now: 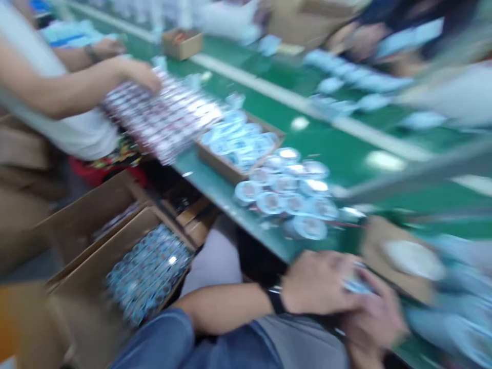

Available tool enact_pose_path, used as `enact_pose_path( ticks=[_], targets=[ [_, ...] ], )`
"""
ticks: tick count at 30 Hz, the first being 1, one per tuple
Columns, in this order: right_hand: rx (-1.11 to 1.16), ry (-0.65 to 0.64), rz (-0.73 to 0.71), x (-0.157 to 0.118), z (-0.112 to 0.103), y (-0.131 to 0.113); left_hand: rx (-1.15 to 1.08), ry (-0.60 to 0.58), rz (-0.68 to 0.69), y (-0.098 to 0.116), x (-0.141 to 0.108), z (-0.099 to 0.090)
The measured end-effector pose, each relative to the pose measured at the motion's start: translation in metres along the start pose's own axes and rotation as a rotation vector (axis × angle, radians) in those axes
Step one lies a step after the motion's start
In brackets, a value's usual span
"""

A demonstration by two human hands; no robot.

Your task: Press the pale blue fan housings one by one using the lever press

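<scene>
My left hand [319, 282], with a dark band at its wrist, is closed at the front edge of the green bench. Against it lies my right hand [378, 315], also closed, its fingers meeting those of the left. Between the fingers shows a small light-blue piece [357, 285], mostly covered and blurred, so I cannot make out its kind. Just beyond my hands, several short light-blue cylinders with pale ring-shaped ends [294, 202] stand grouped on the bench. A thin red wire [344, 224] runs out to their right.
A shallow carton [230, 171] of light-blue pieces borders the cylinders. At far left a co-worker's hand [140, 74] is over rows of shiny parts [165, 113]. An open carton [88, 277] of blue cylinders is low left. A brown board [372, 241] bears a white disc [413, 259].
</scene>
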State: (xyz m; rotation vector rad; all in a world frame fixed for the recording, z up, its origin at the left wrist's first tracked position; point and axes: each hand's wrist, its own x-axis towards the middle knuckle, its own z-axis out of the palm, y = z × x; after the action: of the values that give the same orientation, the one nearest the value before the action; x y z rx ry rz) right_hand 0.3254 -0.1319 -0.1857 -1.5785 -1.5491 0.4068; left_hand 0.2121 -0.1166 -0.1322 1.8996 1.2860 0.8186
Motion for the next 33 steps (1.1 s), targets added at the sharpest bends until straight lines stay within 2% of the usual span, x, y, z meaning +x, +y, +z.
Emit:
enact_pose_path(
  ticks=[3, 5, 6, 9, 11, 12, 13, 15, 17, 19, 24, 29, 31, 33],
  targets=[
    [0.084, 0.104, -0.181, 0.012, -0.033, -0.001, -0.041, 0.080, -0.023, -0.005, 0.007, 0.000],
    [0.114, 0.202, -0.262, 0.034, -0.057, -0.011, -0.074, 0.068, -0.043, -0.008, 0.014, -0.001],
    [0.111, 0.300, -0.305, 0.051, -0.075, -0.020, -0.087, 0.053, -0.065, -0.007, 0.018, -0.002],
    [0.062, 0.645, -0.463, 0.120, -0.155, -0.061, -0.091, 0.008, -0.133, 0.009, 0.030, -0.013],
    [0.007, 0.800, -0.545, 0.180, -0.215, -0.090, -0.068, 0.002, -0.127, 0.024, 0.043, -0.021],
    [-0.016, 0.821, -0.555, 0.212, -0.241, -0.103, -0.056, 0.014, -0.108, 0.031, 0.052, -0.024],
    [-0.028, 0.771, -0.531, 0.242, -0.262, -0.115, -0.049, 0.035, -0.085, 0.037, 0.063, -0.027],
    [-0.039, 0.575, -0.448, 0.292, -0.289, -0.132, -0.054, 0.068, -0.044, 0.044, 0.087, -0.029],
    [-0.003, 0.397, -0.387, 0.321, -0.298, -0.141, -0.094, 0.079, -0.002, 0.048, 0.110, -0.025],
    [0.085, 0.342, -0.374, 0.331, -0.295, -0.143, -0.157, 0.056, 0.042, 0.051, 0.130, -0.014],
    [0.232, 0.410, -0.384, 0.323, -0.280, -0.135, -0.334, -0.061, 0.104, 0.053, 0.161, 0.019],
    [0.256, 0.401, -0.333, 0.334, -0.285, -0.143, -0.389, -0.097, 0.067, 0.039, 0.163, 0.026],
    [0.263, 0.418, -0.297, 0.322, -0.294, -0.151, -0.391, -0.090, 0.065, 0.033, 0.158, 0.027],
    [0.246, 0.445, -0.348, 0.282, -0.296, -0.154, -0.376, -0.081, 0.081, 0.030, 0.153, 0.030]
  ],
)
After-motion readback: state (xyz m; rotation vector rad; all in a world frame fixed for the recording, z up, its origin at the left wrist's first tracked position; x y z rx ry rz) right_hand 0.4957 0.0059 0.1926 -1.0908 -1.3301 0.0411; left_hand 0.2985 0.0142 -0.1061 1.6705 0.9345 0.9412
